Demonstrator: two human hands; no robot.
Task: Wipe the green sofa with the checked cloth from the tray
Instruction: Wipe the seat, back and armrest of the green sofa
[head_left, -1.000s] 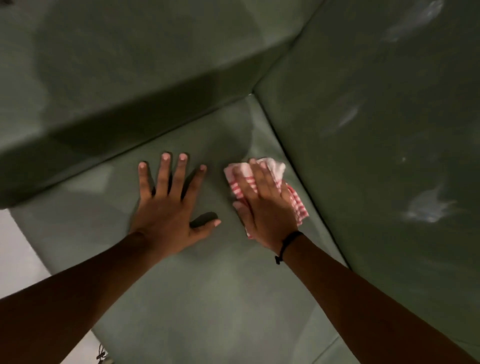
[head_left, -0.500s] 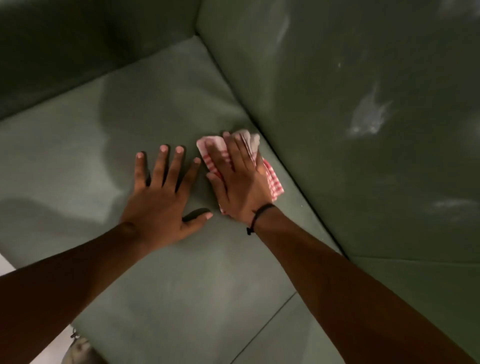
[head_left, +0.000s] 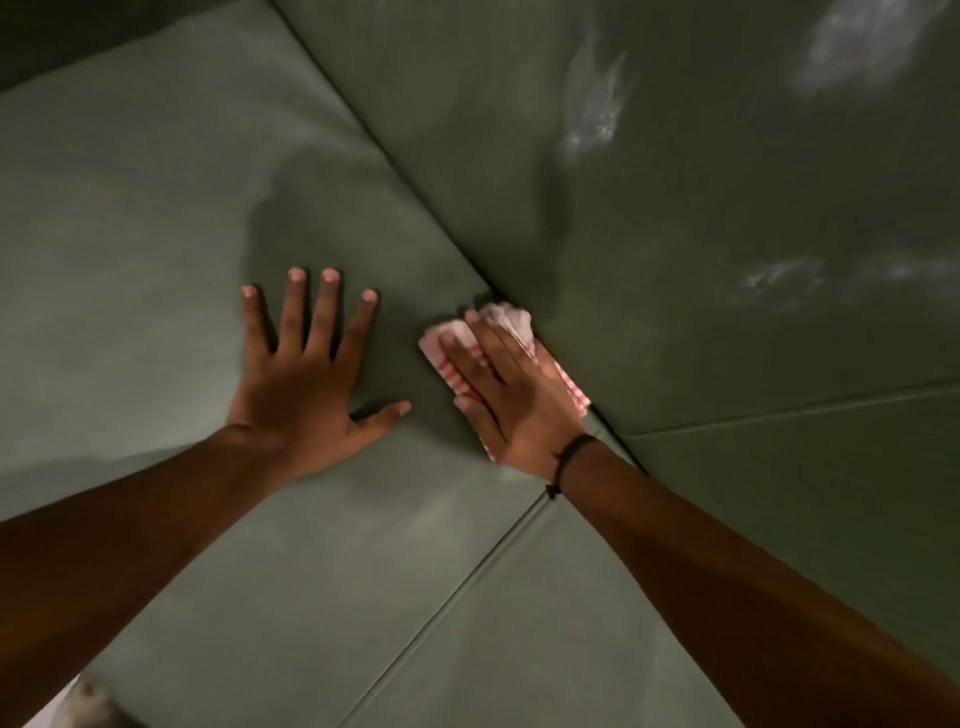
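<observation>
- The right hand (head_left: 511, 402) lies flat on the cloth (head_left: 457, 364), fingers spread over it and pressing it onto the seat (head_left: 156, 208); it is a press more than a closed grasp.
- The cloth, red-and-white checked and bunched, sits right at the crease where the seat meets the backrest (head_left: 727, 389), its far edge touching the backrest.
- The left hand (head_left: 306, 384) is empty, palm down and fingers splayed on the seat, just beside the cloth but not touching it. I judge it a brace.
- Compared with half a second ago, the cloth has slid from a little way out on the seat into the crease; the gap between the hands has widened.
- The left hand looks to be on much the same patch of cushion as in both earlier frames, so only the right one does the work.
- The view has shifted too: a seam between seat cushions (head_left: 467, 577) now runs below the wrists.
- Meaning for the task: the wipe is under way on the seat and has reached its back edge.
- Pale smears (head_left: 592, 114) show on the backrest, well apart from the cloth; I judge that surface not yet wiped.
- No tray is in view.
</observation>
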